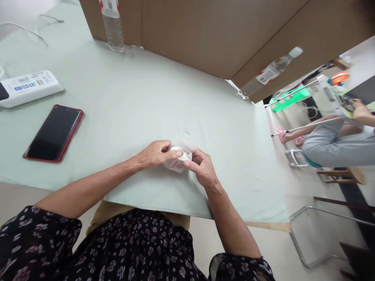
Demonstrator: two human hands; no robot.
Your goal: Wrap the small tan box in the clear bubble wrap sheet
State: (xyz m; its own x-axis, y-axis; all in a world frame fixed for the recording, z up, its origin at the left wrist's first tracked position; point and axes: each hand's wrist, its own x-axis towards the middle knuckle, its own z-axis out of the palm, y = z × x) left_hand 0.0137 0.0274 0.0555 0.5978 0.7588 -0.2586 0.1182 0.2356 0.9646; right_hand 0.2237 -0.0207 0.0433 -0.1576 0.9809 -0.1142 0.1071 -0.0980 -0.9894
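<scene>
At the bottom of the frame, nearest the camera, a dark floral-print garment (131, 249) is seen, from which both bare forearms reach up toward the centre. There, a small white packet (178, 160) with a red mark and a clear plastic wrapper is pinched between the two hands, just above the pale green tablecloth (140, 97). The left hand (156, 153) is closed on the packet's left side, fingers curled over its top; the right hand (202, 166) is clamped on the right side, thumb and forefinger pressed to the wrapper's edge. Exactly what is inside cannot be told.

The step in hand appears to be the opening or unwrapping of the packet, and it looks barely begun: the wrapper is seemingly intact around the contents. The next move would probably call for a firm pinch on both sides and a pull apart at the film's edge, with the contents kept steady.

Further out, a black phone in a red case (54, 132) lies at the left of the frame, with a white device (27, 88) above it. Two clear water bottles are seen along the top: an upright one (113, 27) and a tilted one (269, 72), both against large cardboard boxes (205, 35). At the right edge, another person in grey (336, 146) is seated, well apart from the table.
</scene>
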